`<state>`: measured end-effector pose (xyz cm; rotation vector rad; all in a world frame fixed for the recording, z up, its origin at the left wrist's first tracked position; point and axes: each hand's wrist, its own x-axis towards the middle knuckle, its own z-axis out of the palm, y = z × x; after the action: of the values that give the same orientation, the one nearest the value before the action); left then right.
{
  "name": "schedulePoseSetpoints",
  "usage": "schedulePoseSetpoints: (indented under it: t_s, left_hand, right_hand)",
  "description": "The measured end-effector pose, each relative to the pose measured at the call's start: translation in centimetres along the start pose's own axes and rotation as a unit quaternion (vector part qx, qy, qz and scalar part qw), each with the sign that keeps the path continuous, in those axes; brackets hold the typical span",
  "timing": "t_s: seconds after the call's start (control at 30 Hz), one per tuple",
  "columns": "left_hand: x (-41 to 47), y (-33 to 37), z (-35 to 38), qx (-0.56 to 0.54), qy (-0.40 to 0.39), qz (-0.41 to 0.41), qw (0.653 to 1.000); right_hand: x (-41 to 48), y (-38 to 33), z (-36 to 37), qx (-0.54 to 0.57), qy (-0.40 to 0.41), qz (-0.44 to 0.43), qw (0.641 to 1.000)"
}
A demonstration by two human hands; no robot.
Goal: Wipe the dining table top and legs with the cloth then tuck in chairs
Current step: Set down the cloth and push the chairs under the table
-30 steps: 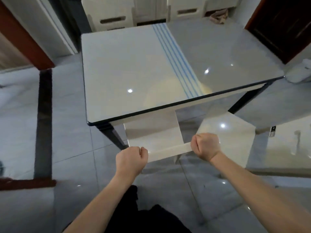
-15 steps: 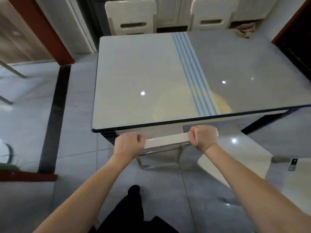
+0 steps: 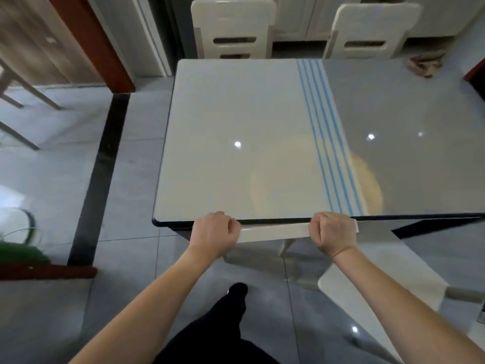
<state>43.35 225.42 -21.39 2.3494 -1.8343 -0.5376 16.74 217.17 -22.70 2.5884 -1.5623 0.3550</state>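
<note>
Chair (image 3: 274, 231): moved forward since earlier frame, back rail now at counter (image 3: 236, 127) edge, seat hidden beneath. Left hand (image 3: 214, 233), right hand (image 3: 333, 232): fingers (image 3: 232, 225) curled round rail ends, likely for an even push. Cloth (image 3: 425, 64): set aside, far counter corner.

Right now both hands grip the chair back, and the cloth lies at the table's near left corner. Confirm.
No: the head view shows the cloth at the far right table corner. Left hand and right hand do grip the chair back.
</note>
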Motion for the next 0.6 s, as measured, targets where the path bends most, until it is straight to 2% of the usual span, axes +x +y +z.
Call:
schedulePoseSetpoints:
  t_s: [0.6]
  left_hand:
    - [0.0,0.5,0.0,-0.001,-0.007,-0.009,1.0]
  right_hand:
    - [-0.8,-0.1,-0.1,0.016,0.015,0.027,0.999]
